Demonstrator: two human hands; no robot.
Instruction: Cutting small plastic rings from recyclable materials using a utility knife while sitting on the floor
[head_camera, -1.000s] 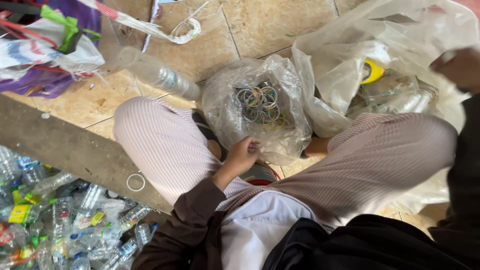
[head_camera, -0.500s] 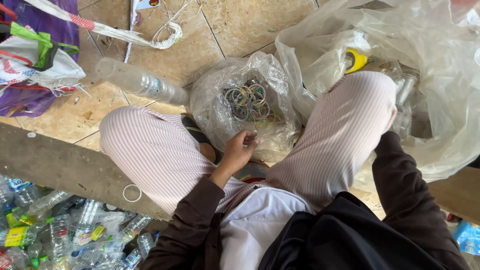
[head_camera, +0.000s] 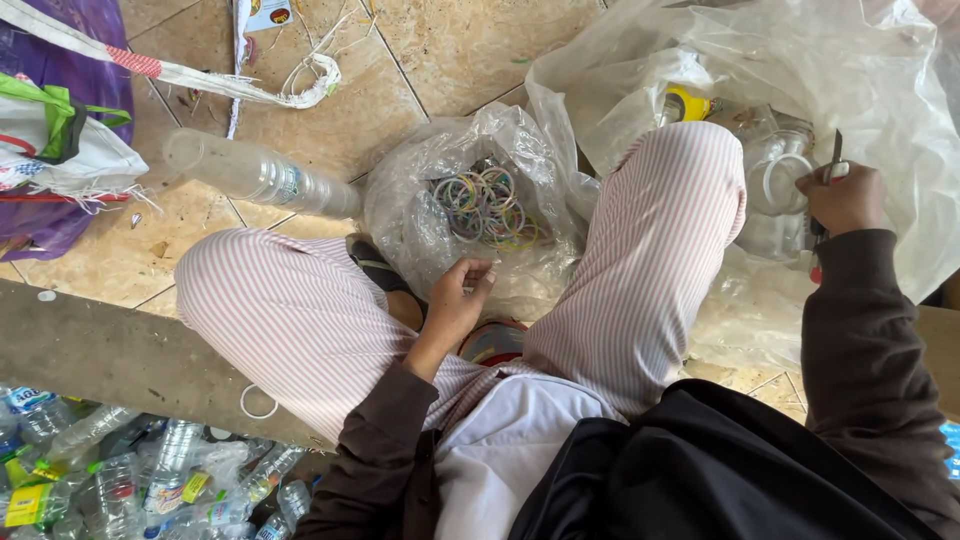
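Many coloured plastic rings (head_camera: 487, 207) are gathered in a clear bag (head_camera: 430, 215) below the half-curled, empty left hand (head_camera: 458, 300) – a small blade (head_camera: 834, 158) is gripped by the right hand (head_camera: 845, 198), with bottles (head_camera: 120, 480) left.

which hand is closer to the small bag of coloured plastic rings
Left. The left hand rests at the near edge of the clear bag of rings, touching or almost touching its plastic. The right hand, holding a thin tool, is off past the raised knee at the big bag.
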